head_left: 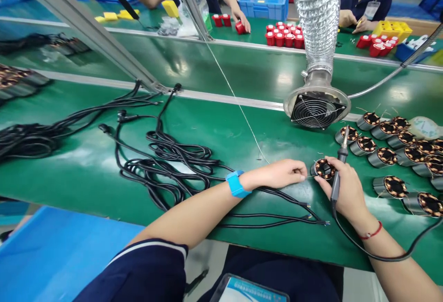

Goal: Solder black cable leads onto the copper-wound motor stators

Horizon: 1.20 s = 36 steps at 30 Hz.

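Note:
My left hand (292, 173) is closed in a pinch on a thin solder wire (238, 103). The wire slants down from the metal frame to this hand, and a short end shows at the fingertips. Just right of them stands a motor stator (324, 169) with copper windings, its top facing up. My right hand (346, 189) grips a soldering iron (341, 159), tip pointing up and away, its cable trailing over the forearm. The thumb and index finger of that hand also rest against the stator.
Several stators (386, 156) stand in rows at the right. Black cables (173, 163) lie coiled at the left, their stripped ends (318, 220) near my hands. A fume extractor (316, 108) hangs ahead. Beyond the rail, co-workers handle red parts (284, 34) beside a blue crate (265, 2).

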### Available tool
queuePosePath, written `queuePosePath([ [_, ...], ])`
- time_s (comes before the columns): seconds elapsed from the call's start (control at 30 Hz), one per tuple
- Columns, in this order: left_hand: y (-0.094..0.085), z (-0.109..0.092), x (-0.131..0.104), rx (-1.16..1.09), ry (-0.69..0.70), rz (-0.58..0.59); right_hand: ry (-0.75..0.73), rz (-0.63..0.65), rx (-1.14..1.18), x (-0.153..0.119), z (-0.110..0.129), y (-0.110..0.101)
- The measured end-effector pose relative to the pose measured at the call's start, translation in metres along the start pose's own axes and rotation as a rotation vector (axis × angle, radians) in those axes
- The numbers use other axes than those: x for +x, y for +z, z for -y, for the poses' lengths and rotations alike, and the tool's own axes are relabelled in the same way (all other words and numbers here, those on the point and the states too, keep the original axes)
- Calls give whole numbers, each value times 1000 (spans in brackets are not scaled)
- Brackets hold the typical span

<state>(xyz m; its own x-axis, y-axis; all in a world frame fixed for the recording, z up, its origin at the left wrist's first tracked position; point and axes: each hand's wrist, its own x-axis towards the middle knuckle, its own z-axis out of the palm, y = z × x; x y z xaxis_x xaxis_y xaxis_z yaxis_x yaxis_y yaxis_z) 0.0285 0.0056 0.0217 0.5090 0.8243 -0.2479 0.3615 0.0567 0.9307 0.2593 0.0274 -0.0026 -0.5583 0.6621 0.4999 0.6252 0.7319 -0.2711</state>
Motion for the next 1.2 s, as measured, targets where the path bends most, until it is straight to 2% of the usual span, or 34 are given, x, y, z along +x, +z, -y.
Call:
queuePosePath([
  [0.1,3,0,1,-34,56,-35,15,5,-20,0,1,0],
  [0.2,5,-1,3,-297,87,4,-14,28,-14,0,6,2],
  [0.27,8,-4,3,-459,59,32,-58,65,1,0,8,3],
  [0.33,9,-8,1,-494,34,41,-79,101,10,2,8,2],
  [0.4,9,-13,-5,-355,29,51,-66,124,23,4,5,0],
  [0.57,12,-19,-26,443,34,188,-38,117,137,6,-6,-10],
  [0.6,14,-19,-27,539,49,195,-34,98,156,6,-7,-12],
  [0.67,14,-20,-28,583,92,121,-32,36,182,5,-6,-16],
  [0.73,13,-22,-26,446,129,-33,-29,-59,213,5,2,-21],
  [0.8,9,-24,-23,182,127,-180,34,-139,299,7,15,-25],
  [0.87,5,-26,-22,-88,115,-238,153,-163,460,10,32,-29],
  [0.93,3,-26,-23,-270,120,-231,273,-145,637,16,49,-32],
  [1.0,1,-25,-24,-352,142,-209,342,-143,754,23,62,-31],
  [1.1,-1,-23,-25,-385,183,-176,370,-214,820,31,72,-26],
  [1.2,-3,-23,-25,-355,199,-137,380,-270,863,32,71,-18],
])
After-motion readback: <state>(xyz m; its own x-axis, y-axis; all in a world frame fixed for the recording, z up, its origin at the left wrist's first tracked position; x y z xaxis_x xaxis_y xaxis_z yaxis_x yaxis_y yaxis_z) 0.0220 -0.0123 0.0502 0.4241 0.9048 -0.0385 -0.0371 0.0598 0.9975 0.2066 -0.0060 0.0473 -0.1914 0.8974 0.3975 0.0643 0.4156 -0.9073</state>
